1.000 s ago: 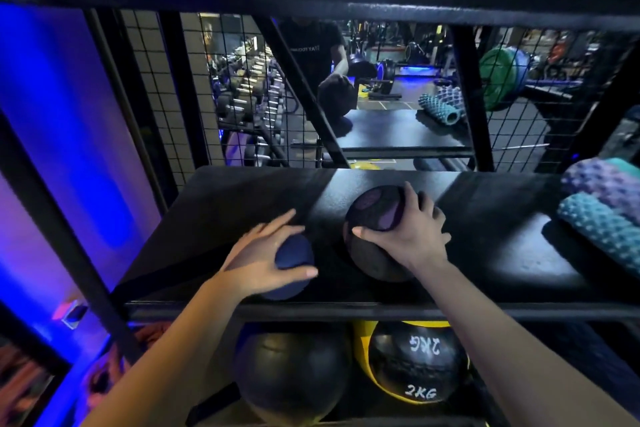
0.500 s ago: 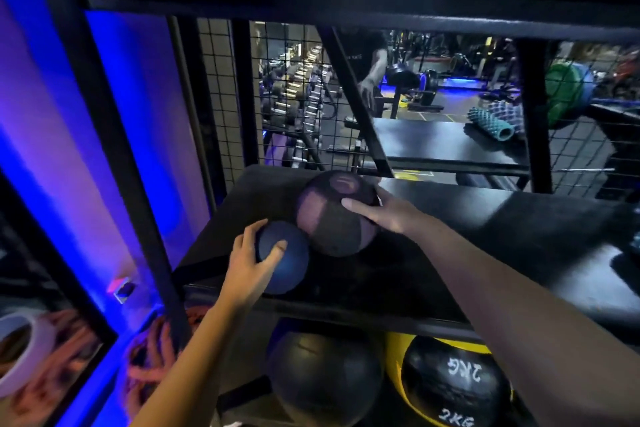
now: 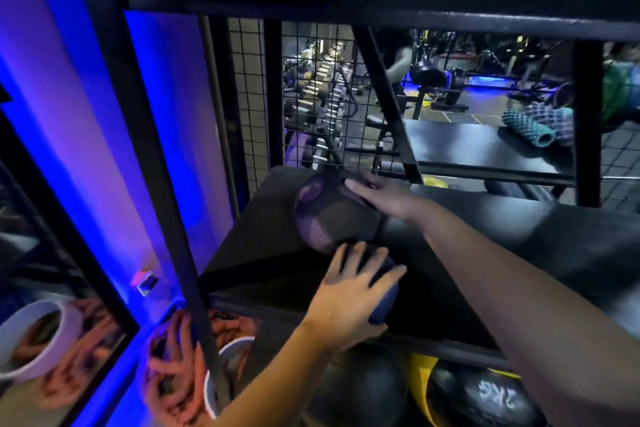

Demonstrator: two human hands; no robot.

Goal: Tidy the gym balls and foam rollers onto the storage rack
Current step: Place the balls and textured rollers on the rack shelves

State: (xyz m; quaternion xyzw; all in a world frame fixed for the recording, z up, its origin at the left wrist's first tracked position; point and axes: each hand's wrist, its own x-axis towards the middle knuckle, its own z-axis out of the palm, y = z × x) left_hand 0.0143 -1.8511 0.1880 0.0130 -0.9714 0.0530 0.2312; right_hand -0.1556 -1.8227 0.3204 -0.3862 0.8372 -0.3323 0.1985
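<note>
Black metal makes up the storage rack [image 3: 162, 163], and its flat middle shelf [image 3: 519, 246] carries two balls near the left end. The bigger one, a dark ball with purple patches [image 3: 329, 218], sits toward the back left corner. The smaller blue ball [image 3: 386, 298] lies just in front of it at the shelf's front edge, and the two look to be touching or nearly so. The left hand [image 3: 349, 295] covers the blue ball from above, its fingers spread and curved down around it in a grip. The right hand [image 3: 382, 198] reaches across with its fingers straight and laid flat against the upper right side of the purple-patched ball, holding nothing closed. On the level below, two more balls sit side by side: a plain black ball [image 3: 367, 392] on the left and a black-and-yellow ball marked 2KG [image 3: 491, 399] on the right. Beyond the wire mesh [image 3: 249, 97] at the back, another black surface holds at least two knobbly foam rollers, one a teal roller [image 3: 524, 128] and one a purple roller [image 3: 550, 116], lying against each other. Down at the lower left there are coils of orange rope [image 3: 173, 364] and two white rings [image 3: 33, 340], partly blurred.
</note>
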